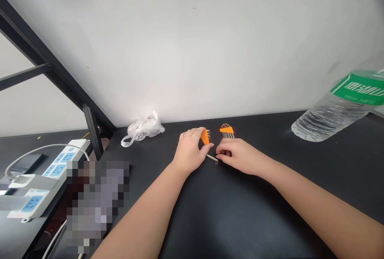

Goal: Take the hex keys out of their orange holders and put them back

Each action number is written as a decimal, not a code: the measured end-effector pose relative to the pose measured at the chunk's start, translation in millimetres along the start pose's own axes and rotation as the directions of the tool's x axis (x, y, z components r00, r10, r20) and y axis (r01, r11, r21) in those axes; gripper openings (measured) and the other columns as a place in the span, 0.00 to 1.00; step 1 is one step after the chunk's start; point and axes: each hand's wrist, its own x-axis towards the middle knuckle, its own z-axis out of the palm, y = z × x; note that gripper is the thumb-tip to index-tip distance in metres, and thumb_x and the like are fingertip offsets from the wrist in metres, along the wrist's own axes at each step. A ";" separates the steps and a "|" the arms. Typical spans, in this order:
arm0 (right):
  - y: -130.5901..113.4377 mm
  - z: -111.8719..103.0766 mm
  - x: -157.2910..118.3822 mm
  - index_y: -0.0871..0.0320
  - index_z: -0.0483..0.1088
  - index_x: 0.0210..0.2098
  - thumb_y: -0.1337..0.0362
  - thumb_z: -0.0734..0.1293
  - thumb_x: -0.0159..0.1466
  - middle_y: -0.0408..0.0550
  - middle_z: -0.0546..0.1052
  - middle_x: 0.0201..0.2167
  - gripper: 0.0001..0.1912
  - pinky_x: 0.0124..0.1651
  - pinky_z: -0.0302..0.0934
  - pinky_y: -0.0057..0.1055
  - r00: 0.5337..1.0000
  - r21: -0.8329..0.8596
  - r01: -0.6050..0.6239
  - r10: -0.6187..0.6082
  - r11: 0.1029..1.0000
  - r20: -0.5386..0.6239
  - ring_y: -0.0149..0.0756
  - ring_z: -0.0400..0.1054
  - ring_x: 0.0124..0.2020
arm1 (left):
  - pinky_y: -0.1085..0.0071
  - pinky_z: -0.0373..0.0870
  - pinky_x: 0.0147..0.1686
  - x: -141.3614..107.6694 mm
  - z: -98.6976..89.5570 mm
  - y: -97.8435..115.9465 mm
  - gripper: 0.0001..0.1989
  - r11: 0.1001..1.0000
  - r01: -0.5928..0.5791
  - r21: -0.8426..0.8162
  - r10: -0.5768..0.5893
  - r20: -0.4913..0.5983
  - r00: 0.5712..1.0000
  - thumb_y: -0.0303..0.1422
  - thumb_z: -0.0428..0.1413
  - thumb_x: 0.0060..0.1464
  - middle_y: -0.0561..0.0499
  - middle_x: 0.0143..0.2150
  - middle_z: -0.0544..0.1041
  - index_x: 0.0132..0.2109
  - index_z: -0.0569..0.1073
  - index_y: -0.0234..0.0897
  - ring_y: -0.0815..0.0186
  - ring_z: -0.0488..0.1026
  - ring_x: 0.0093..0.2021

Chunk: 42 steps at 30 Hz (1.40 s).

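My left hand (190, 149) is closed around an orange hex key holder (205, 137), with the dark ends of several keys poking out on its right side. From under this hand a silver hex key (212, 157) slants down to the right, its bent end near my right fingertips. My right hand (232, 153) has its fingers curled and pinched together beside that bend; whether they touch it or hold something is hidden. Just beyond my right hand lies a second orange hex key holder (227, 130) with several keys in it, partly covered by the hand.
A crumpled clear plastic bag (144, 127) lies left on the black table (240, 215). A large water bottle (333, 109) with a green label stands at right. A black metal frame (54, 67), a white power strip (57, 171) with cables and a pixelated patch are at left.
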 end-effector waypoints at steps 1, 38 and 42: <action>-0.2 0.7 0.0 0.53 0.75 0.33 0.61 0.65 0.67 0.45 0.76 0.35 0.08 0.37 0.64 0.34 1.000 -0.004 -0.003 0.003 1.000 0.003 0.37 0.70 0.35 | 0.52 0.67 0.60 0.0 0.1 -0.4 0.23 1.000 0.001 0.004 -0.001 0.000 1.000 0.39 0.61 0.62 0.46 0.60 0.77 0.61 0.68 0.42 0.54 0.74 0.60; -0.4 -2.4 -7.2 0.54 0.70 0.28 0.68 0.65 0.63 0.47 0.77 0.31 0.08 0.30 0.58 0.33 0.992 -0.180 -0.101 0.113 0.979 0.055 0.40 0.72 0.31 | 0.53 0.67 0.60 -0.8 0.7 0.3 0.24 1.000 -0.001 -0.019 0.002 0.016 1.000 0.40 0.62 0.62 0.47 0.59 0.78 0.61 0.68 0.43 0.56 0.75 0.58; -0.8 0.1 -8.8 0.55 0.63 0.26 0.72 0.64 0.60 0.49 0.74 0.29 0.08 0.28 0.52 0.34 0.989 -0.362 -0.144 0.140 0.921 -0.038 0.38 0.66 0.26 | 0.53 0.67 0.59 -0.7 -0.1 1.9 0.24 0.999 0.002 -0.036 -0.001 0.024 1.000 0.38 0.63 0.60 0.48 0.59 0.78 0.61 0.68 0.43 0.56 0.75 0.58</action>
